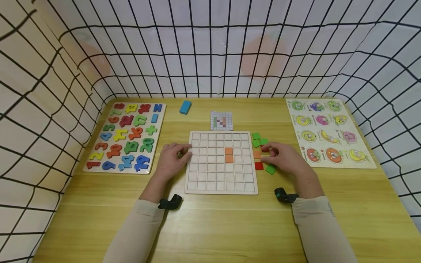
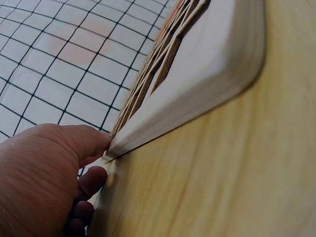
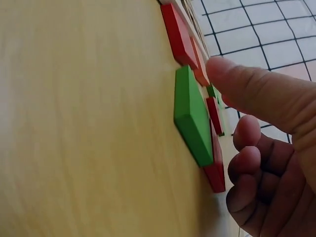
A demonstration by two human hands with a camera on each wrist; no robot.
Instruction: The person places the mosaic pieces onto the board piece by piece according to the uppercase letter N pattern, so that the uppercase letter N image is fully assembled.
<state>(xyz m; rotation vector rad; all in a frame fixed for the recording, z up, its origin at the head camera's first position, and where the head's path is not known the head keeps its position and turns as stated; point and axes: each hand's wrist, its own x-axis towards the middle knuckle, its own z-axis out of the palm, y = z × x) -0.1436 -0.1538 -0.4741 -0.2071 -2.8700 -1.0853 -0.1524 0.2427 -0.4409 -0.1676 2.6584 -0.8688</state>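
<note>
Nearest you, black wrist cameras (image 1: 171, 202) sit by the cuffs. Past those, your right hand (image 1: 289, 157): thumb and index moderately apart, nothing visible in the gap. Just off the thumb, a loose green tile (image 1: 270, 169) lies askew to the grid board (image 1: 212, 167); a red tile (image 1: 258, 166) is left of it, apart. Key relation: the loose orange tile (image 1: 257, 155) lies just left of your right fingertips, between them and the board's right edge. Looks square, so no long axis to line up; can't tell if skin touches it. Right hand is the nearer one; the whole board separates it from your left hand (image 1: 174, 157), which touches the left edge, thumb and index parted, gripping nothing visible. Two placed orange tiles (image 1: 228, 159) fill neighbouring cells right of board centre. Farther out: green tiles (image 1: 256, 136) past your right index, pattern card (image 1: 221, 121) beyond the board, blue block (image 1: 185, 107) up left.
</note>
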